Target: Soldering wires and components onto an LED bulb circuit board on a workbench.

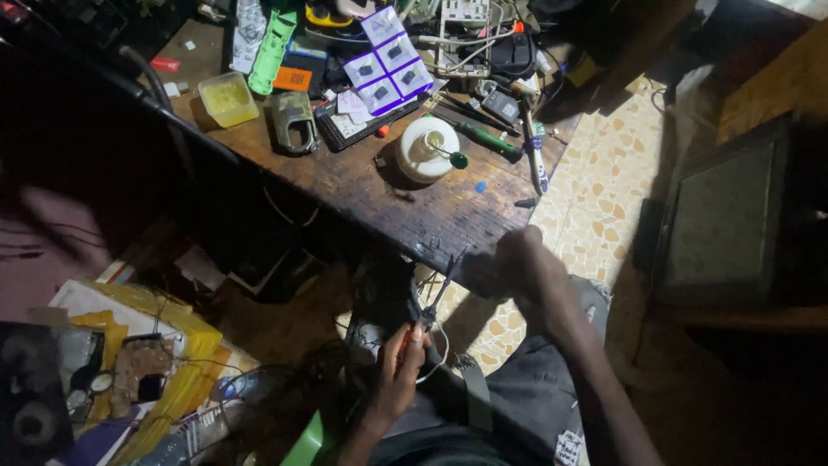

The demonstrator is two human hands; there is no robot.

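Observation:
My left hand (401, 367) grips the red handles of a pair of pliers (434, 302) whose thin jaws point up towards the front edge of the wooden workbench (405, 203). A pale wire (437, 349) loops beside that hand. My right hand (526, 267) is blurred and closed near the bench edge, just right of the plier tips; what it holds cannot be made out. Both hands are over my lap, above the dark trousers.
The bench carries a white round container (424, 148), a green-handled screwdriver (483, 136), a yellow tub (227, 97), purple-edged cards (388, 62), a padlock (294, 121) and tangled cables. A yellow box of parts (147, 362) sits lower left. A dark framed panel (724, 220) stands right on the tiled floor.

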